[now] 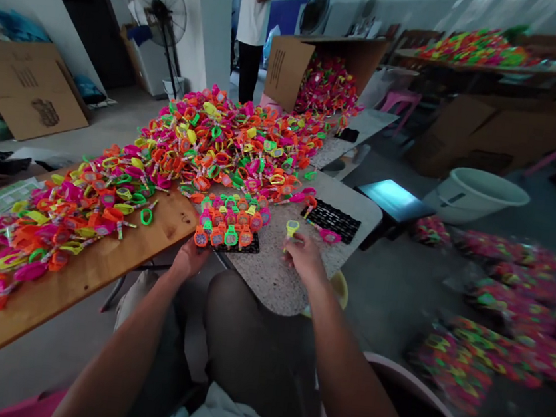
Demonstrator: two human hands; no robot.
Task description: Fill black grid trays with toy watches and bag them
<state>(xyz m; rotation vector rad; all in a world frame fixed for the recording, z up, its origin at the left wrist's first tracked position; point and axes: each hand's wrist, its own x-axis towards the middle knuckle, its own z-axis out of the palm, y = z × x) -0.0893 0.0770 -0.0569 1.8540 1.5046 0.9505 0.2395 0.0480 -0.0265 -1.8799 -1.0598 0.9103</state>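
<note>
- Biggest thing: the wooden table [171,220], running from the lower left toward the center, with the grey speckled table [278,275] butting in just right of center.
- Next, a huge heap of toy watches [216,131] sprawling over the upper middle and left. Wouldn't let it creep any closer to the work, tbh.
- Black tray [243,247], center of the frame, stacked with upright rows of watches [231,220]. Looks like it'd tip easily, so I'd hold it level.
- Second black tray [334,220] right of center, pink watch [329,236] by its near edge.
- Right hand [306,260], right of center: thumb and fingers pinching. Light grip's plenty imo.
- Left hand [191,257] at the loaded tray's left corner; fingers mostly hidden, can't tell if it's gripping or just propping.
- Smallest: yellow watch [292,227] in that pinch, face up top, well clear of the rows. I'd grip it low so the face stays visible.
</note>
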